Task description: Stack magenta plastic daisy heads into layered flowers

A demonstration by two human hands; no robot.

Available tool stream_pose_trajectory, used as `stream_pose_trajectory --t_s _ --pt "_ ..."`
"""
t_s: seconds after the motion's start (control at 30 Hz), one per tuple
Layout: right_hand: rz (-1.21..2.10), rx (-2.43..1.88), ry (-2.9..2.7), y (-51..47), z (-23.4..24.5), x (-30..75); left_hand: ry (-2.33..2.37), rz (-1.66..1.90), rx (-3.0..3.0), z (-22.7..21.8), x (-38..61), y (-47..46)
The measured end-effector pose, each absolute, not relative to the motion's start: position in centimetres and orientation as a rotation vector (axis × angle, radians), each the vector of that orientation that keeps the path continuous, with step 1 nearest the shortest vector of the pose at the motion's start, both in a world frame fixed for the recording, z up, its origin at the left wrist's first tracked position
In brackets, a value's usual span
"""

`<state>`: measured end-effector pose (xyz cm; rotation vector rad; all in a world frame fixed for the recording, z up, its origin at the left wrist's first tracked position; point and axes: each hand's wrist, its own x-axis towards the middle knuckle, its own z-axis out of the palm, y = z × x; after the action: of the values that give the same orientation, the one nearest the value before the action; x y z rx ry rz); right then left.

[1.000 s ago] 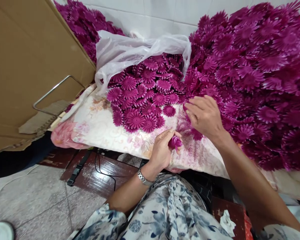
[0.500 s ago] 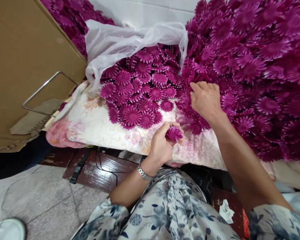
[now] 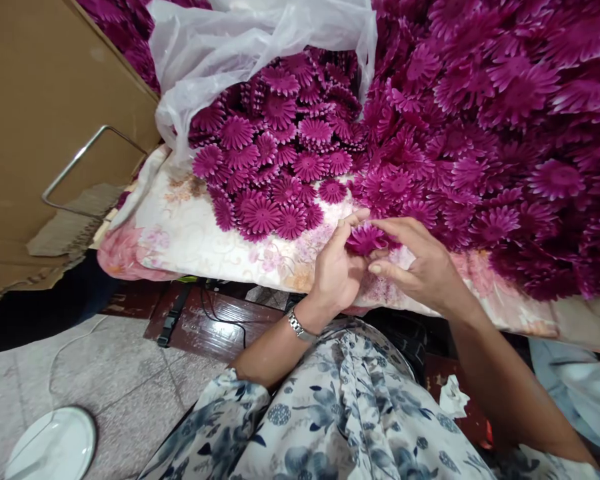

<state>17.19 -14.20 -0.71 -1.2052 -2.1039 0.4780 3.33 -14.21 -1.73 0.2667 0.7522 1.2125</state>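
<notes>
A small purple artificial flower [image 3: 366, 238] with pale petal tips sits between my two hands, just over the cloth's front edge. My left hand [image 3: 336, 270], palm turned inward, holds it from the left, its lower fingers partly hidden. Around its right side my right hand [image 3: 414, 263] curves, index finger above and thumb below. Both hands touch or nearly touch the petals. Just beyond them, a heap of flat purple flower pieces [image 3: 263, 213] spills from a white plastic bag [image 3: 205, 73]. One flower piece [image 3: 333, 191] lies at that heap's right edge.
A much larger pile of purple flower pieces [image 3: 500, 153] covers the right side. At left stands a cardboard box [image 3: 55, 100] with a metal handle [image 3: 75, 163]. Floral cloth [image 3: 180, 240] covers the work surface. A round white object [image 3: 55, 443] is on the floor.
My right hand has come from the large pile down and toward me to the flower at my left hand. My left hand has lifted slightly. The camera view has tilted down.
</notes>
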Motion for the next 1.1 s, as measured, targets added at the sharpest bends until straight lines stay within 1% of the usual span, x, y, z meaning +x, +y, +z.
stream_pose_trajectory --t_s 0.17,0.33,0.4,0.5,0.57,0.7,0.83,1.0,1.1 --pt "0.537 -1.289 -1.819 -15.6 -2.4 17.7 0.683 1.096 0.441 -2.7 4.1 -15.4" --pt "0.576 -1.475 -1.664 -16.4 -2.6 18.5 0.84 1.086 0.661 -3.5 4.4 -16.0" --pt "0.476 -1.5 -1.661 -16.9 -2.6 18.8 0.864 1.073 0.639 -3.5 4.6 -16.0" --pt "0.107 -1.457 -1.671 -17.8 -2.5 19.0 0.865 1.056 0.487 -3.2 5.2 -15.7" --pt "-0.046 -1.388 -1.734 -18.3 -2.5 19.0 0.866 1.07 0.443 -3.1 5.6 -15.6" --pt "-0.003 -1.369 -1.903 -18.6 -2.9 18.8 0.829 1.035 0.479 -3.2 6.1 -15.8" --pt "-0.015 -1.464 -1.945 -18.4 -3.4 19.2 0.817 0.947 0.461 -3.3 5.9 -16.3" --pt "0.016 -1.43 -1.955 -18.4 -3.4 19.8 0.77 0.861 0.501 -3.1 5.5 -16.7" --pt "-0.035 -1.403 -2.003 -18.3 -3.6 19.9 0.736 0.814 0.547 -3.3 5.3 -16.8"
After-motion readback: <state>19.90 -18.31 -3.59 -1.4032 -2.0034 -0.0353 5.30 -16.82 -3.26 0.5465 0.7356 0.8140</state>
